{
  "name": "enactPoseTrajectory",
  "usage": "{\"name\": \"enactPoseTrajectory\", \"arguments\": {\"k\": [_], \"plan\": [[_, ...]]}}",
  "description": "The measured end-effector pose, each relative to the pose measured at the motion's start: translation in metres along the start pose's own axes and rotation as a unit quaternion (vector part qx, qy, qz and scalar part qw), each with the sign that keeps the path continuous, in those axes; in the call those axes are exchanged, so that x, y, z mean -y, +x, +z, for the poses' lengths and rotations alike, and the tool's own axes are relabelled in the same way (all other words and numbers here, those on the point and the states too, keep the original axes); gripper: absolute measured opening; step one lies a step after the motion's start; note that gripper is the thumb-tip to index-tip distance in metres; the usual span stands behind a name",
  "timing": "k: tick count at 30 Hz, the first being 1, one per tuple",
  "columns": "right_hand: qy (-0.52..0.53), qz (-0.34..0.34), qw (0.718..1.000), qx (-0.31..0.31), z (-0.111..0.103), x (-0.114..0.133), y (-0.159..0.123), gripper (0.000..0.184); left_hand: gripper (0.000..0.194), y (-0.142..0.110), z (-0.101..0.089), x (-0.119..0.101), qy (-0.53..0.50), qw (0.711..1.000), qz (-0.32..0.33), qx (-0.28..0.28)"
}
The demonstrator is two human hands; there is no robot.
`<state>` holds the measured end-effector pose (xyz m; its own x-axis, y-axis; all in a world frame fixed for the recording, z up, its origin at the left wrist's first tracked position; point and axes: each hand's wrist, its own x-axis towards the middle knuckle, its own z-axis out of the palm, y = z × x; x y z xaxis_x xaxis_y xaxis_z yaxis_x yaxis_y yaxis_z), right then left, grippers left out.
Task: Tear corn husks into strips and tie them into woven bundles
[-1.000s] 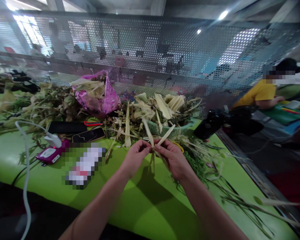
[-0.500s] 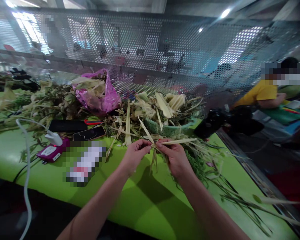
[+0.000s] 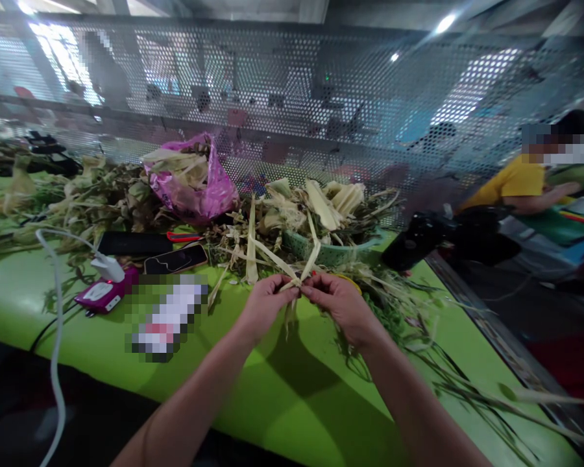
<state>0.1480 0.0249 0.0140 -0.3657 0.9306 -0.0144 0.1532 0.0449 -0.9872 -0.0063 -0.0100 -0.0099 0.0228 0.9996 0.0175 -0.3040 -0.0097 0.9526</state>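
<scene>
Pale, dried leaf strips [image 3: 309,258], which look like corn husk, cross in a small knot between my two hands above the green table [image 3: 233,383]. My left hand [image 3: 267,303] pinches the crossing from the left, thumb and fingers pressed together. From the right, my right hand [image 3: 343,301] grips the same piece with thumb and index finger. Two strips rise from the knot in a V, and short ends hang below it. Just behind my hands stands a green basket [image 3: 335,253] heaped with dry husks [image 3: 321,204].
A pink plastic bag [image 3: 219,188] of husks stands behind, left of the basket. Phones [image 3: 175,259], a purple power strip [image 3: 108,292] with a white cable, and a red-handled tool [image 3: 182,237] lie left. A black camera [image 3: 418,240] stands right; beyond sits a person in yellow [image 3: 511,181].
The strip that pointed right from my right hand now points up and away, forming a V with the other. Both hands still pinch the knot. The view has shifted slightly.
</scene>
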Motion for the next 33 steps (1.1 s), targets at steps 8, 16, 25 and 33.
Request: {"name": "enactPoseTrajectory", "arguments": {"k": [8, 16, 25, 33], "plan": [[-0.075, -0.025, 0.997, -0.009, -0.005, 0.005, -0.002, 0.028, 0.025, -0.003, 0.001, 0.0, -0.121, 0.989, -0.076, -0.04], [-0.095, -0.04, 0.995, -0.006, -0.008, 0.005, -0.001, 0.028, 0.024, -0.004, -0.002, -0.003, -0.126, 0.989, -0.074, -0.033], [0.113, -0.002, 0.994, 0.002, 0.005, 0.003, -0.004, 0.024, 0.025, -0.008, -0.002, -0.01, -0.029, 0.999, -0.017, 0.022], [0.096, -0.049, 0.99, -0.088, 0.01, -0.001, -0.005, 0.02, 0.023, 0.0, 0.001, -0.002, -0.036, 0.999, -0.022, 0.03]]}}
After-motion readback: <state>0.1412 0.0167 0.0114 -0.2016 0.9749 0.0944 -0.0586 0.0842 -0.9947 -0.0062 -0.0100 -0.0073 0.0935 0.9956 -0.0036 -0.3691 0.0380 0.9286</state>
